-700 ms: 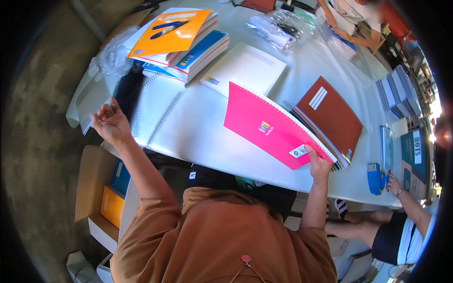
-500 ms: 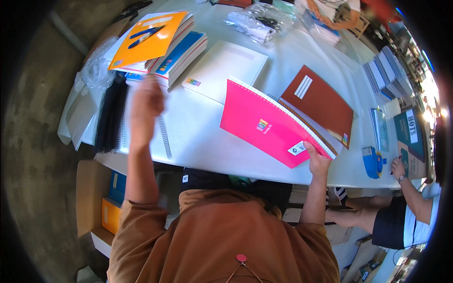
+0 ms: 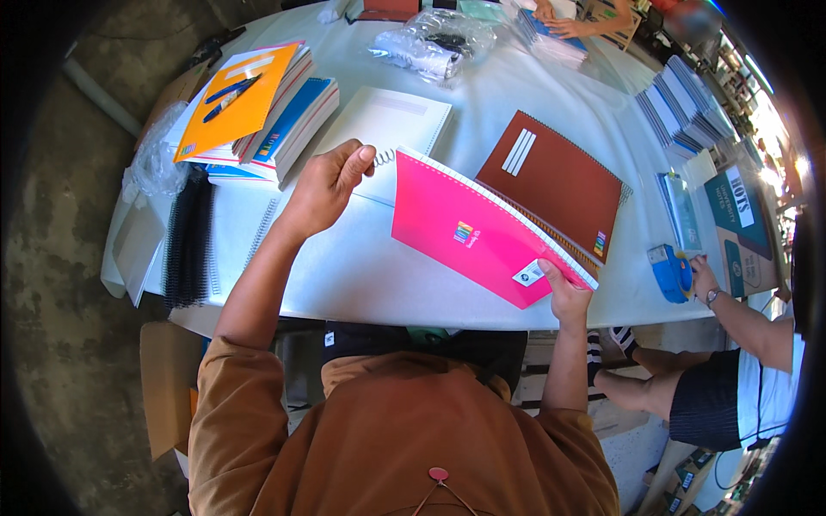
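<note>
Shut in my left hand [image 3: 331,189] is a spiral binding coil [image 3: 385,157], mostly hidden by the fingers. Its visible loops reach the upper left corner of a pink notebook [image 3: 447,228]. I cannot tell whether the coil passes through the punched holes. Gripping the notebook's right end, my right hand [image 3: 569,297] has its thumb on the cover beside a small white label. A row of holes lines the notebook's upper edge. Just beyond lies a brown spiral notebook [image 3: 555,176], and left of it a white notebook [image 3: 379,129] rests flat.
Notebook stacks with pens [image 3: 228,99] on an orange cover stand left. Black coils [image 3: 188,245] lie at the table's left edge. A blue tape dispenser [image 3: 671,273] is at right, near another person's hand [image 3: 704,273]. Someone else's hands [image 3: 564,24] rest on far notebooks.
My left hand has swung right and up with the coil, from the left stacks to the pink notebook's corner. The right hand still holds the notebook. The view has shifted slightly.
</note>
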Motion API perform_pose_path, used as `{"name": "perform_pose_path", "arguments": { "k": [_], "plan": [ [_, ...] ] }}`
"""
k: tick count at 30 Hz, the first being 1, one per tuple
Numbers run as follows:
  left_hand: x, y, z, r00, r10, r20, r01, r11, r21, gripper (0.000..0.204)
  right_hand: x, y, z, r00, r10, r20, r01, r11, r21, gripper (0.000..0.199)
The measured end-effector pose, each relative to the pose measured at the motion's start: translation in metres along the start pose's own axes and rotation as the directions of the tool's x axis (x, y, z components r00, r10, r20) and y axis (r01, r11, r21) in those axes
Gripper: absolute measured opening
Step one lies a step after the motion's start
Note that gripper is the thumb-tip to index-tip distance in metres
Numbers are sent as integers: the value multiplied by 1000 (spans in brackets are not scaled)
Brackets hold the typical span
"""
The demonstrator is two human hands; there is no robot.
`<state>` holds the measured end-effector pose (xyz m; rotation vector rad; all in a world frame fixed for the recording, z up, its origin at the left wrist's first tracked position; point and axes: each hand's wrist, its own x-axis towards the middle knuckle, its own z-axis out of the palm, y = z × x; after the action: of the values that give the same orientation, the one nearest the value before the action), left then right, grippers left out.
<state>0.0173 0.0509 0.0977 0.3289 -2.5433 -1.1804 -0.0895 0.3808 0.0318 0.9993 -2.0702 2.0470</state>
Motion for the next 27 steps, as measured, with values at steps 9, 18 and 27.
{"name": "perform_pose_path", "arguments": {
  "k": [9, 18, 27],
  "plan": [
    [11, 14, -12, 987, -82, 137, 104, 982, -159, 51, 5, -8, -3, 989, -59, 137, 68, 996, -65, 24],
    [30, 16, -37, 954, 64, 292, 37, 944, -328, 24, 8, -7, -5, 964, -137, 227, 116, 988, 103, 27],
    [21, 46, -39, 913, 109, 394, -223, 941, 255, 36, -1, -1, 1, 1000, -21, 19, 21, 1000, 22, 24]
  ]
}}
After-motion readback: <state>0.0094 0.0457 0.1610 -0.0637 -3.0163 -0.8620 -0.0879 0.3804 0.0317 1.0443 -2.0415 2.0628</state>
